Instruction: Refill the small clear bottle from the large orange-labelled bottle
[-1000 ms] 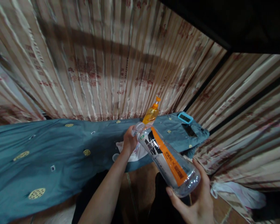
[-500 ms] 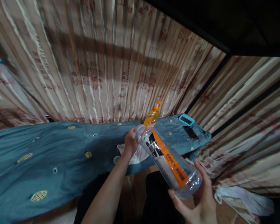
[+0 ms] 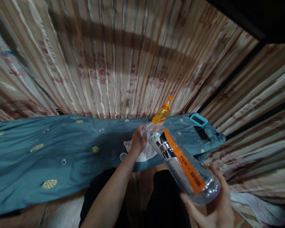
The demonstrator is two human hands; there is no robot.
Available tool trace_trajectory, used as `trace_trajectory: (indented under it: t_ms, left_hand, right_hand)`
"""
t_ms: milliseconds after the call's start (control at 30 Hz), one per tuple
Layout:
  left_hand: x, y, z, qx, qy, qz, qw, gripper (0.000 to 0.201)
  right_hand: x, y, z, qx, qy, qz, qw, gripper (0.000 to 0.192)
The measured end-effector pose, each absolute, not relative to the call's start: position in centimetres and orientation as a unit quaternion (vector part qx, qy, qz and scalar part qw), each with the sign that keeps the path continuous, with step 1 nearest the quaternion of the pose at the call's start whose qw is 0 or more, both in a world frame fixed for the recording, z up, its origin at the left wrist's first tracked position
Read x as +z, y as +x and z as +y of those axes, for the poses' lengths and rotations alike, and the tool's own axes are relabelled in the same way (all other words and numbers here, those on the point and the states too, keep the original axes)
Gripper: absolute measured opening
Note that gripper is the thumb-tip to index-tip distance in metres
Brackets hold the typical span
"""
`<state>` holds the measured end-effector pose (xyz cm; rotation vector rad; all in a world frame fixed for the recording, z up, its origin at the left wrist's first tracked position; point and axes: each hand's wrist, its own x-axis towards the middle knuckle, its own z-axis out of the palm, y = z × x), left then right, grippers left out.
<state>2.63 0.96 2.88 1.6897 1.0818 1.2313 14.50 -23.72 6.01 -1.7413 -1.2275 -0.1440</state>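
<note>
A large clear plastic bottle (image 3: 178,161) with an orange and white label lies slanted across the view, its mouth up and to the left. My right hand (image 3: 211,202) is closed around the bottle's base, thumb below. At the mouth end, my left hand (image 3: 139,139) is closed on a small clear plastic piece (image 3: 146,129); its exact kind is unclear. Part of a white cloth or bag (image 3: 146,155) shows on the bed under this hand. Just behind the mouth stands a pump bottle (image 3: 161,114) of yellow liquid with an orange pump.
Blue-green bedding (image 3: 71,142) with yellow patterns runs across the front. A small clear round cup or lid (image 3: 123,156) lies near its edge. To the right are a blue-framed digital clock (image 3: 198,120) and a dark phone (image 3: 201,133). Patterned curtains (image 3: 118,63) hang behind.
The view has turned slightly, shifting the bed items right and up. Both hands still hold the same things, and the large bottle keeps nearly the same slant.
</note>
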Motion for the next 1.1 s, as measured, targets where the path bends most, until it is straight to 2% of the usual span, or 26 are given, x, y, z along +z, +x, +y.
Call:
trace_trajectory:
  t_ms: [400,567,1100]
  left_hand:
    - [3.24,2.91,0.72,0.469,0.662,0.454,0.368,0.024]
    - [3.41,2.87,0.6,0.467,0.662,0.453,0.373,0.023]
    - [3.04,2.86,0.75,0.477,0.665,0.441,0.368,0.028]
  right_hand:
    - [6.16,14.47,-23.83,-0.046,-0.712,-0.501,0.49,0.101]
    - [6.08,14.2,-23.89,-0.007,-0.729,-0.451,0.515,0.103]
    - [6.24,14.35,-24.12,-0.037,-0.712,-0.503,0.489,0.1]
